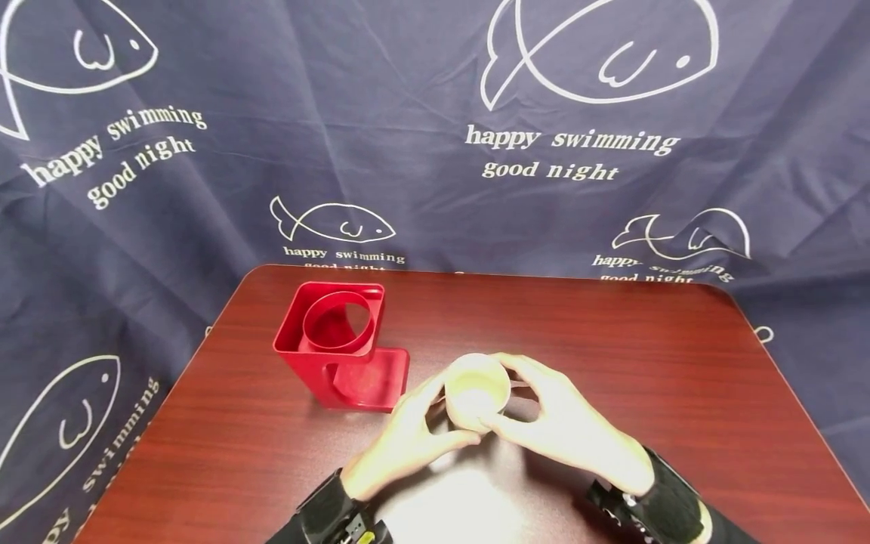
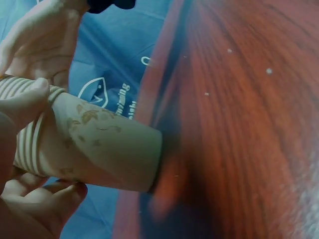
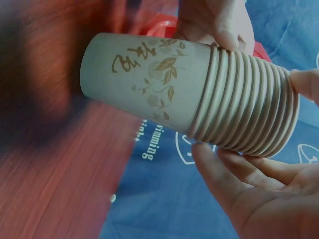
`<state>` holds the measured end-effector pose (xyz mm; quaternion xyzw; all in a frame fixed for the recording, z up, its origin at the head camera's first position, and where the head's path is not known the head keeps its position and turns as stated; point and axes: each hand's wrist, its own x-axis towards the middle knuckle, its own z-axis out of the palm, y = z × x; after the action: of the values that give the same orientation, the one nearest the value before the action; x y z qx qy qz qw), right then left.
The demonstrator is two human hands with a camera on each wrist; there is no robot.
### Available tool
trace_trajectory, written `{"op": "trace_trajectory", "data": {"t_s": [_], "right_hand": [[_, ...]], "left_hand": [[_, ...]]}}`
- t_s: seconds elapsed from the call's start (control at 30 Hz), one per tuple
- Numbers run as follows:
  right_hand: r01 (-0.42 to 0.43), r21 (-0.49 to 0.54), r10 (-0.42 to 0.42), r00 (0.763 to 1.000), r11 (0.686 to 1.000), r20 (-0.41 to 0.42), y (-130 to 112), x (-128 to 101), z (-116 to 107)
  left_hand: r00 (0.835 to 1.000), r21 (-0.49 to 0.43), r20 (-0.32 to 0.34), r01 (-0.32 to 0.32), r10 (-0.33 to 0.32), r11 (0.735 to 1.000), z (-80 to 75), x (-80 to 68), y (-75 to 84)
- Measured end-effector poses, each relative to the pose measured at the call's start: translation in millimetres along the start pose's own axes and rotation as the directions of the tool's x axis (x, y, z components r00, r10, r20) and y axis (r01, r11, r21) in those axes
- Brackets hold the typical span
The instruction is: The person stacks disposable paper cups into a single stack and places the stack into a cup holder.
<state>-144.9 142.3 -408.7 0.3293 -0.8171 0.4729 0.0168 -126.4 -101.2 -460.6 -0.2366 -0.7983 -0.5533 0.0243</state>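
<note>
Nested paper cups form a stack [image 1: 477, 385], seen from above in the head view between both hands. In the right wrist view the paper cups [image 3: 144, 79] are pale, with brown leaf print and characters on the lowest one and several rims above it. My left hand [image 1: 408, 434] grips the stack from the left, its thumb across the rims in the left wrist view. From the right, my right hand [image 1: 567, 419] holds the stack near the top rim, thumb on one side and fingers on the other. The base of the stack is close to the table.
A red stand [image 1: 370, 378] with a round ring in its square top is left of the hands on the brown wooden table [image 1: 646, 363]. A dark blue curtain [image 1: 421, 113] with white fish prints hangs behind and beside the table.
</note>
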Motion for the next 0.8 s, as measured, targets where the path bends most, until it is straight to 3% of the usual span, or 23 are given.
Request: {"op": "trace_trajectory", "data": {"t_s": [0.27, 0.5, 0.63, 0.8], "right_hand": [[-0.027, 0.016, 0.027, 1.000, 0.999, -0.007, -2, -2, 3], [-0.034, -0.007, 0.034, 0.999, 0.999, -0.027, 0, -4, 5], [-0.038, -0.006, 0.038, 0.998, 0.999, -0.042, 1, -3, 4], [-0.105, 0.086, 0.109, 0.993, 0.991, -0.042, 1, 0, 1]], "left_hand": [[1.000, -0.186, -0.009, -0.029, 0.028, 0.982, -8.4, -1.0, 3.2], [0.998, -0.151, -0.059, -0.018, 0.009, 0.988, -8.9, 0.8, 4.6], [0.997, -0.188, -0.076, 0.003, -0.017, 0.982, -7.1, 5.6, 4.8], [0.996, -0.196, -0.084, 0.025, -0.042, 0.980, -4.0, 14.2, 4.8]]}}
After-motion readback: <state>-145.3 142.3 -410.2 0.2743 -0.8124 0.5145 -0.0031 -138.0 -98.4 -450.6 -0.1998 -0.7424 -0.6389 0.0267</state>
